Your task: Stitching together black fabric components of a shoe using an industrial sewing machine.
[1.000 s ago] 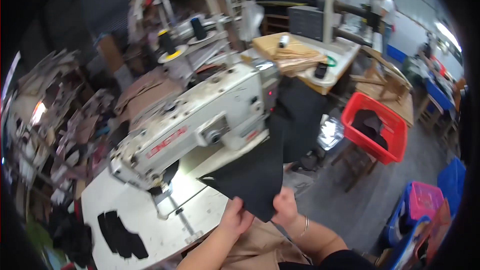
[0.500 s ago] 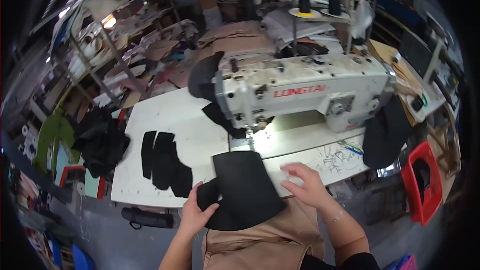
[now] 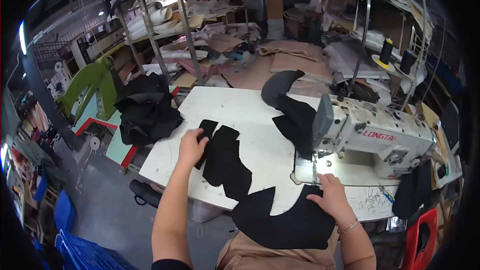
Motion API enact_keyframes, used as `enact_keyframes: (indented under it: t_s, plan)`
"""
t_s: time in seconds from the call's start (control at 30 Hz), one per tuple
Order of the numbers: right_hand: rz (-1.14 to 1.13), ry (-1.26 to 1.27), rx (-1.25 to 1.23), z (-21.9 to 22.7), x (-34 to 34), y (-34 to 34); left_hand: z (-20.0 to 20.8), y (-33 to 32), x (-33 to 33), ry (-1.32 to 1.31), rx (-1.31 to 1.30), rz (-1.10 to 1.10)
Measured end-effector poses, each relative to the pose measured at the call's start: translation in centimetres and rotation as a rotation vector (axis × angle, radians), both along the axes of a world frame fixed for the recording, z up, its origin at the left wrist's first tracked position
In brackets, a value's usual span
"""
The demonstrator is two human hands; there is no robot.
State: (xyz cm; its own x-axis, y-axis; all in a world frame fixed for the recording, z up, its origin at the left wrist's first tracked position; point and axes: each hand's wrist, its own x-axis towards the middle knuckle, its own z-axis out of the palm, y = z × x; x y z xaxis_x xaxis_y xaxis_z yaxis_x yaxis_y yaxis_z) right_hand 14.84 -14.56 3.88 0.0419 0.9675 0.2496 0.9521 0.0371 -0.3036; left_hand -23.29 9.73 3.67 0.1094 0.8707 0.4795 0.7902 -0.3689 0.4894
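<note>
Flat on the white desk (image 3: 240, 105), the left hand (image 3: 191, 146) rests its fingers on a small stack of matte black cut pieces (image 3: 225, 162), grip not closed around them. Nearer the person, the right hand (image 3: 331, 196) presses spread fingers on a large black curved panel (image 3: 287, 220) at the desk edge, just below the white sewing machine (image 3: 375, 132). Two thread cones (image 3: 386, 52) stand behind.
</note>
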Motion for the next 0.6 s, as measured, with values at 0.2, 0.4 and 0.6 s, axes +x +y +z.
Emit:
enact_keyframes:
  t_s: [0.2, 0.4, 0.6]
  plan:
    - [-0.074, 0.078, -0.112, -0.1, -0.2, 0.9, -0.7, 8.9, 0.4, 0.219, -0.385, 0.269]
    - [0.103, 0.079, 0.179, 1.5, -1.5, 1.6, 5.1, 7.6, -0.4, -0.847, -0.465, -0.24]
    - [0.483, 0.766, 0.311, 8.0, -9.1, 7.6, 9.4, -4.0, 7.2, -1.115, -0.317, -0.542]
